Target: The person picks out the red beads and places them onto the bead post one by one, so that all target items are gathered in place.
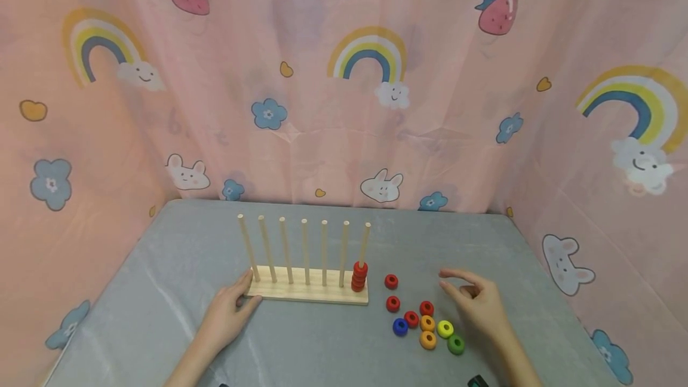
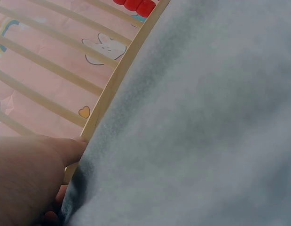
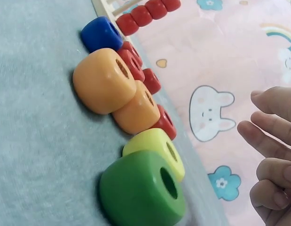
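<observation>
A wooden peg stand (image 1: 309,294) with a row of upright pegs stands on the table. Red beads (image 1: 359,277) are stacked on its rightmost peg. My left hand (image 1: 226,312) grips the stand's left end, thumb along the front edge; in the left wrist view the thumb (image 2: 72,149) presses the base and the other fingers are mostly hidden. Right of the loose beads is my right hand (image 1: 478,306), holding nothing, with thumb and index finger apart. Nearest to it lie a yellow bead (image 1: 445,329), a green bead (image 1: 455,344) and a red bead (image 1: 427,308).
More loose beads lie between the stand and my right hand: a blue bead (image 1: 400,327), two orange beads (image 3: 104,81) and several red ones (image 1: 392,281). A grey cloth covers the table (image 1: 322,351). A pink patterned curtain (image 1: 306,160) surrounds its back and sides.
</observation>
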